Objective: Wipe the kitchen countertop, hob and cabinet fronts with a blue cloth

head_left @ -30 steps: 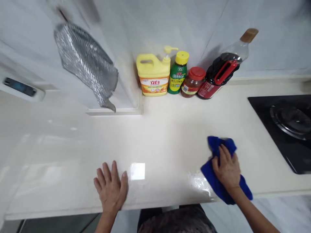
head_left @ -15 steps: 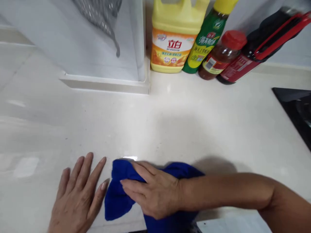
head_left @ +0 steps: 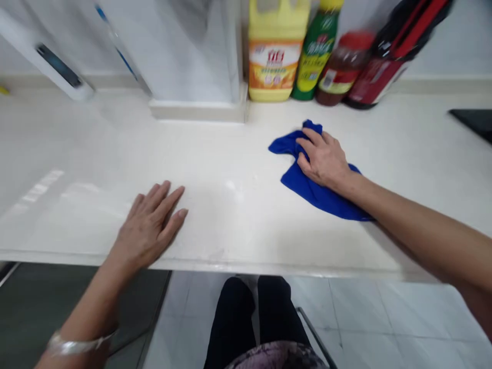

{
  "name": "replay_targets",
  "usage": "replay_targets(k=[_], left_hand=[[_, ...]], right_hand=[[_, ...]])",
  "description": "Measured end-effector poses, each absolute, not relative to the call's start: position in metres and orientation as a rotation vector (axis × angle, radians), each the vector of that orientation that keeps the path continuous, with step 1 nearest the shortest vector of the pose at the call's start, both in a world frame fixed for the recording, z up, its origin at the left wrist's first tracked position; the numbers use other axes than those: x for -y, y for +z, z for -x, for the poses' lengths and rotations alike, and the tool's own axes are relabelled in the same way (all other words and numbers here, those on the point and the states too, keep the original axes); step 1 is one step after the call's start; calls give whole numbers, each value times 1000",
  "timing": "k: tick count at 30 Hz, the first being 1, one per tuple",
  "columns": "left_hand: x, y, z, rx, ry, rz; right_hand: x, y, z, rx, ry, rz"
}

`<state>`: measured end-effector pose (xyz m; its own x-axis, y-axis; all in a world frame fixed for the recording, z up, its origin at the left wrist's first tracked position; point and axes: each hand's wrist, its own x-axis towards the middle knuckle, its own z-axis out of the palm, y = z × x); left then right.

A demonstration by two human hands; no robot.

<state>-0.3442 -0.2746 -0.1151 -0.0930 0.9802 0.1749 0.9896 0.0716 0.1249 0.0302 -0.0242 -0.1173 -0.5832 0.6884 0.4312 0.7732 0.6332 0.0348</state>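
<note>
Blue cloth (head_left: 313, 182) under the right hand (head_left: 325, 159), bunched on the pale countertop (head_left: 238, 215); palm down, fingers curled onto the fabric and pressing it flat against the surface, thumb tucked at the near side; one corner of the cloth pokes out beyond the fingertips, the rest trails back under the wrist. Left hand (head_left: 151, 228) lies well apart, near the counter's front edge; fingers spread, palm flat on the bare stone, gripping nothing, bracing by the look of it; a silver bangle (head_left: 73, 346) sits on that forearm.

By my reading the wiping stroke is in full swing, the cloth out in the far half of the counter; the next move calls for steady downward pressure and a sweep that stops short of the bottles just beyond the right fingertips, since the cloth's corner is already near them.

Beyond the right hand, against the wall: a yellow detergent jug (head_left: 274, 56), a green bottle (head_left: 313, 56), a red-lidded jar (head_left: 342, 69), a dark sauce bottle (head_left: 384, 61) leaning, all blurred. Beyond and between the hands, a white boxed column (head_left: 192, 61) on a raised plinth; past the left hand, a white appliance (head_left: 57, 72); to the right of the right arm, a black hob corner (head_left: 474, 123). Glossy counter, light glare near the left hand; grey floor tiles (head_left: 365, 312) and dark trousers (head_left: 249, 318) below the edge.
</note>
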Motion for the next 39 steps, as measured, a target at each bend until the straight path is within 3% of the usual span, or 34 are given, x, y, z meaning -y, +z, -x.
replay_targets(k=[4, 9, 14, 24, 39], left_hand=[[273, -112, 342, 2421, -463, 1929], [297, -102, 357, 2490, -395, 1811], [322, -96, 388, 2586, -340, 1655], [320, -88, 433, 2802, -560, 1364], [314, -98, 435, 2784, -881, 1165]], right_hand=[[62, -116, -95, 2300, -541, 1417], [113, -117, -153, 2279, -389, 1766], [167, -116, -144, 2279, -330, 1905], [226, -114, -3, 2351, -369, 1758], [255, -88, 305, 2853, 82, 914]])
